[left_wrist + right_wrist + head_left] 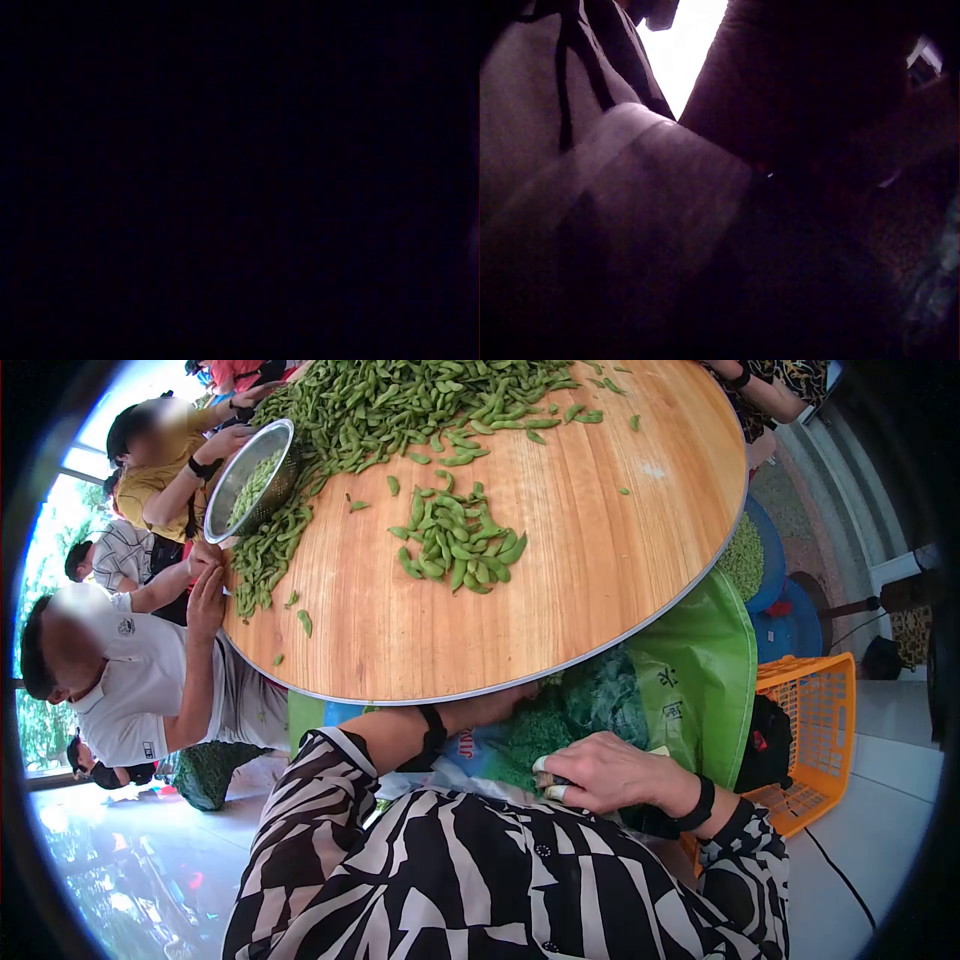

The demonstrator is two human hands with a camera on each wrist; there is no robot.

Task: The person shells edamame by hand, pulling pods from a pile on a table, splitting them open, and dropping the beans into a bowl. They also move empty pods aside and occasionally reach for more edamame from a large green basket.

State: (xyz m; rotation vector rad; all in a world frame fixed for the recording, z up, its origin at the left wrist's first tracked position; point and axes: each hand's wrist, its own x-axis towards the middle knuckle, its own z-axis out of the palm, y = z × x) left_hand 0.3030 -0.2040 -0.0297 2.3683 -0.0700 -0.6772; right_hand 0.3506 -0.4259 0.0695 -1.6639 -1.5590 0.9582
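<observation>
In the head view, the left hand (503, 705) reaches in beside the table's near edge, its fingers hidden. It is nearest to a dark green mesh bag (540, 745). The right hand (600, 772) is bent over the lap at the bag's near side, white coverings on two fingertips; whether it holds anything cannot be told. On the round wooden table (400, 650) lie a small heap of green pods (455, 540) and a large pile of pods (400, 400). The left wrist view is black. The right wrist view is dark, with pale cloth (630, 180) and no clear fingers.
A person in white (150, 670) and one in yellow (160, 480) sit at the left. A metal colander (283, 478) tilts at the table's left. Right of the lap are a green sack (715, 680) and an orange crate (825, 760); beyond, a blue basin (772, 550) holds green beans.
</observation>
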